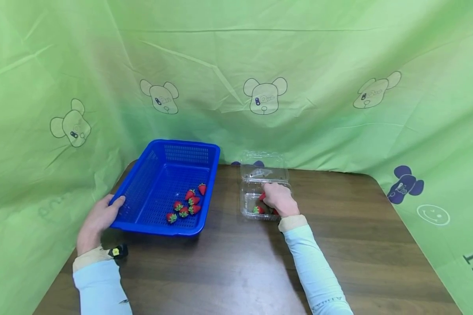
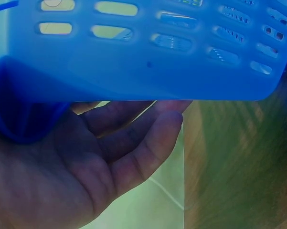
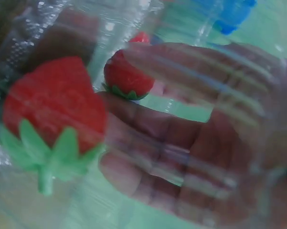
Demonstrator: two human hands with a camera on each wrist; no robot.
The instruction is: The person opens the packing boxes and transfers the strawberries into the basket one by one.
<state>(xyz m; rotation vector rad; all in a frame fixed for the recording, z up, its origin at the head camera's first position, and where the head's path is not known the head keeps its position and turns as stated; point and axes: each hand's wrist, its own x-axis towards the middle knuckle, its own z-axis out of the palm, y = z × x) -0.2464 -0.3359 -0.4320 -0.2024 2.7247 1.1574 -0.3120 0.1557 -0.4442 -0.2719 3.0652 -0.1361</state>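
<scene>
A blue plastic basket (image 1: 157, 223) with slotted walls holds several red strawberries (image 1: 194, 200) toward its right side. My left hand (image 1: 102, 213) grips the left rim, thumb on top; in the left wrist view its fingers (image 2: 138, 167) curl beneath the basket wall. To the right, a clear plastic clamshell box (image 1: 249, 214) stands with its lid (image 1: 256, 157) raised at the back. My right hand (image 1: 277, 197) reaches into it and pinches a strawberry (image 3: 126, 76) between thumb and fingers. Another strawberry (image 3: 55, 109) appears large and close in the right wrist view.
Both containers are on a brown wooden table (image 1: 236, 271). A green cloth (image 1: 315, 52) with printed bear heads hangs around the back and sides. A small black device (image 1: 119, 251) is at the left wrist.
</scene>
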